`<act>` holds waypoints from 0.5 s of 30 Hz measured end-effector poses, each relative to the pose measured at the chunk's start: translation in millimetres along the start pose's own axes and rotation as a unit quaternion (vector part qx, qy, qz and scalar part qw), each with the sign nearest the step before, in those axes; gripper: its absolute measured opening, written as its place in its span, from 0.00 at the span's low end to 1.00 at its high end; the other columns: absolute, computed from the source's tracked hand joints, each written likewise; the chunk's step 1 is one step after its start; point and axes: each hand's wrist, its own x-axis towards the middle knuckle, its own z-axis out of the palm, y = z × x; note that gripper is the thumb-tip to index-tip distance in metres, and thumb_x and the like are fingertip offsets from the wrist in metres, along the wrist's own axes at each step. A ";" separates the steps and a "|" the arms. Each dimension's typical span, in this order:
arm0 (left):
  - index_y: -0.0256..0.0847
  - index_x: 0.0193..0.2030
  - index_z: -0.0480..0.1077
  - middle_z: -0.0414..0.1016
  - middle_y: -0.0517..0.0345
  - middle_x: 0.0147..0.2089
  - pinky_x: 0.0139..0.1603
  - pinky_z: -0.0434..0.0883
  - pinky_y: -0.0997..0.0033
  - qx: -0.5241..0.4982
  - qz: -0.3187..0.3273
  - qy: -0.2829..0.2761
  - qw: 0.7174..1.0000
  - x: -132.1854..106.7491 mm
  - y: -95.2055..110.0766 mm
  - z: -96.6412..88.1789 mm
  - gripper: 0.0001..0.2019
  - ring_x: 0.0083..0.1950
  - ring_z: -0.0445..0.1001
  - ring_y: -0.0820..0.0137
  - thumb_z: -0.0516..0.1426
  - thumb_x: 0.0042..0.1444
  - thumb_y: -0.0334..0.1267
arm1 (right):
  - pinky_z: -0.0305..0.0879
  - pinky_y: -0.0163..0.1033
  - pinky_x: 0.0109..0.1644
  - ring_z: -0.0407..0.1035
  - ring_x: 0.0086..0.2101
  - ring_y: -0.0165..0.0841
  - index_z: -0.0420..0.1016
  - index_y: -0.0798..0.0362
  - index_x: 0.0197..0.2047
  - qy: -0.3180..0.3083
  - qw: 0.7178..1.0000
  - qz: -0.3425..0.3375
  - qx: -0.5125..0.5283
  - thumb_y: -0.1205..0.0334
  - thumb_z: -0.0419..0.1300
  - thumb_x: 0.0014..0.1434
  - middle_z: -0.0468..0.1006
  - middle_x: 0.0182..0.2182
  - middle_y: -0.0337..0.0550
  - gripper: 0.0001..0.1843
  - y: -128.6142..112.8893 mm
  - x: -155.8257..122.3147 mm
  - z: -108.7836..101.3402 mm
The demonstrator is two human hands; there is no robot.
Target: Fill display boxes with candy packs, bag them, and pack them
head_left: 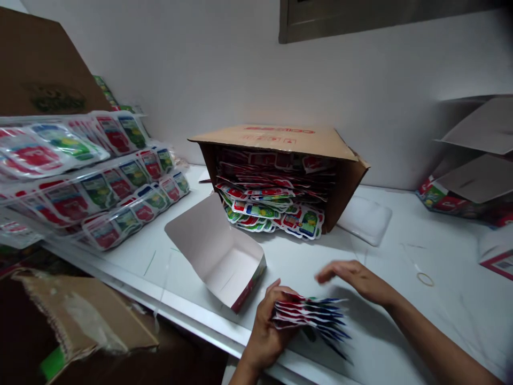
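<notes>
Several flat red, green and blue packets with white edges (306, 314), fanned in a stack near the front of the white table (294, 262), are gripped in the head view by the curled fingers of the left hand (267, 321). The blurred right hand (355, 278) is free, fingers loosely bent, near the stack; beyond stand an open white-lined cardboard box (232, 264) and a brown carton (276, 133) filled with similar packets (272, 209)

Left hand (269, 316) grips packets (310, 315) (fanned out)

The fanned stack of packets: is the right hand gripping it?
No, the left hand grips the stack of packets, while the right hand is held apart from it.
</notes>
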 end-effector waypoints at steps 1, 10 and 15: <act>0.43 0.47 0.67 0.77 0.53 0.45 0.65 0.61 0.49 -0.027 -0.012 0.009 1.000 -0.8 0.3 1.7 0.16 0.47 0.77 0.62 0.64 0.53 0.42 | 0.67 0.48 0.54 0.72 0.48 0.39 0.76 0.50 0.51 0.068 0.995 0.001 -0.072 0.57 0.43 0.70 0.80 0.44 0.47 0.21 11.6 15.3 -1.9; 0.40 0.45 0.71 0.74 0.49 0.46 0.53 0.71 0.60 -0.002 -0.021 0.017 1.000 -0.3 -1.9 1.0 0.16 0.49 0.74 0.59 0.65 0.51 0.42 | 0.59 0.57 0.60 0.64 0.58 0.47 0.77 0.53 0.48 0.204 0.922 -0.066 -0.324 0.65 0.49 0.65 0.76 0.53 0.53 0.16 56.1 71.9 -4.1; 0.39 0.41 0.73 0.41 0.45 0.74 0.69 0.50 0.42 0.075 -0.020 0.056 0.995 -2.3 -6.9 -1.2 0.16 0.74 0.41 0.45 0.66 0.49 0.45 | 0.65 0.45 0.57 0.70 0.52 0.38 0.74 0.49 0.51 0.121 0.991 -0.025 -0.047 0.56 0.47 0.69 0.77 0.51 0.47 0.17 -1.9 4.3 13.2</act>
